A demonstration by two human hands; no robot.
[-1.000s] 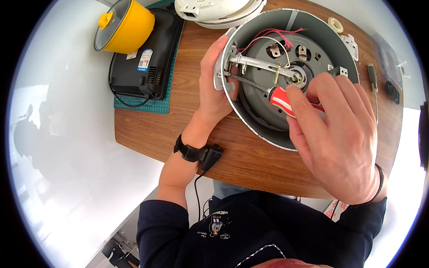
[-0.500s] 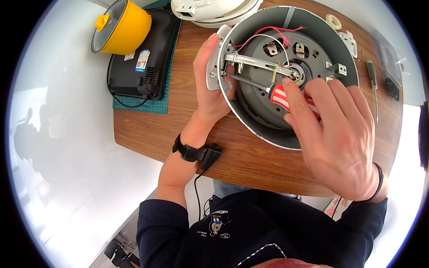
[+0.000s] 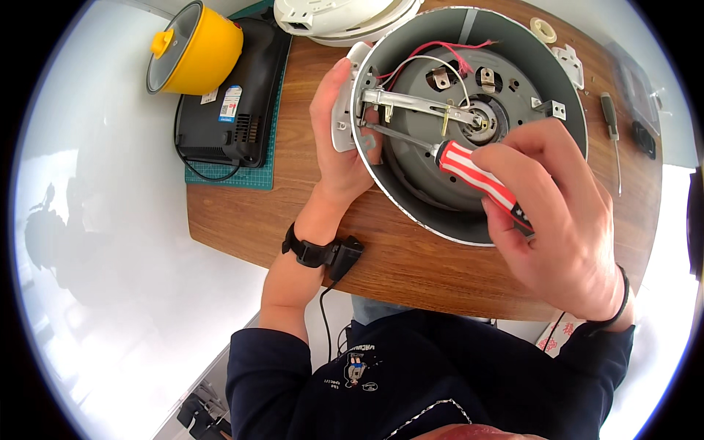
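A round rice cooker body (image 3: 422,213) lies open toward me, its grey inside showing a metal lever arm (image 3: 418,104), pink and white wires (image 3: 463,64) and a round centre piece. My left hand (image 3: 339,165) grips the white side panel (image 3: 342,121) at its left rim, some fingers hidden behind the wall. Between the fingers and thumb of my right hand (image 3: 561,220) is a screwdriver (image 3: 477,172) with a red-and-white striped handle. Its shaft slants left into the cooker body, the tip at the inner wall by the panel, below the lever arm.
Back left, a yellow pot (image 3: 209,51) rests on a black appliance (image 3: 220,132) over a green cutting mat (image 3: 268,158). A white lid-like part (image 3: 337,18) lies behind. To the right are a second screwdriver (image 3: 610,121), a white bracket (image 3: 569,66) and a cream ring (image 3: 543,30).
My right fingers have shifted back along the screwdriver handle and loosened, so more of its stripes show. The tip remains by the panel, and my left hand keeps its grip.
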